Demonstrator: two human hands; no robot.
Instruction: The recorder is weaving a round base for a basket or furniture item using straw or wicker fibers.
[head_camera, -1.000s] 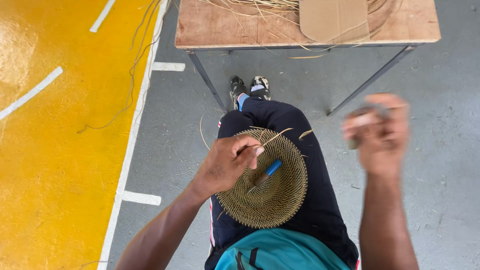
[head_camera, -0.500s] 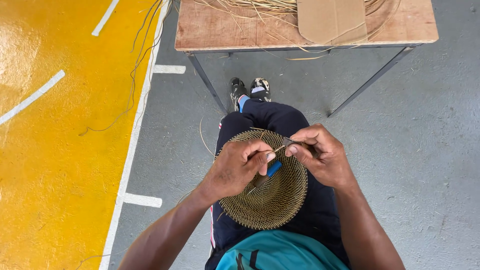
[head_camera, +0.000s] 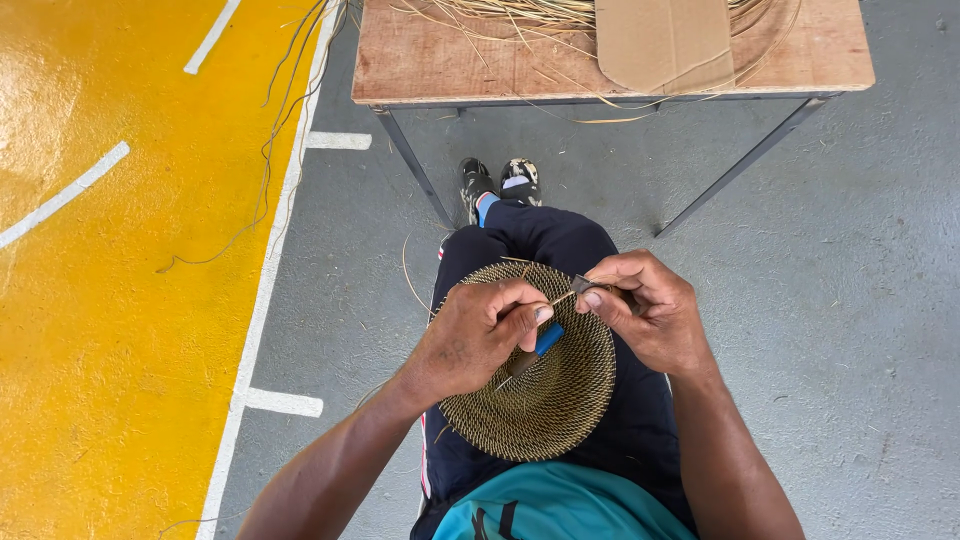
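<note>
My one head camera looks steeply down, close over my lap (head_camera: 560, 260), the table (head_camera: 420, 60) at the far edge.

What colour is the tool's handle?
Blue handle, under the left hand, in the head view.

I've got the woven disc (head_camera: 545, 400) on my lap, left hand (head_camera: 480, 335) at its nine o'clock, right hand (head_camera: 650, 315) at two, table (head_camera: 450, 65) ahead at twelve, cardboard (head_camera: 665, 40) lying on it.
</note>
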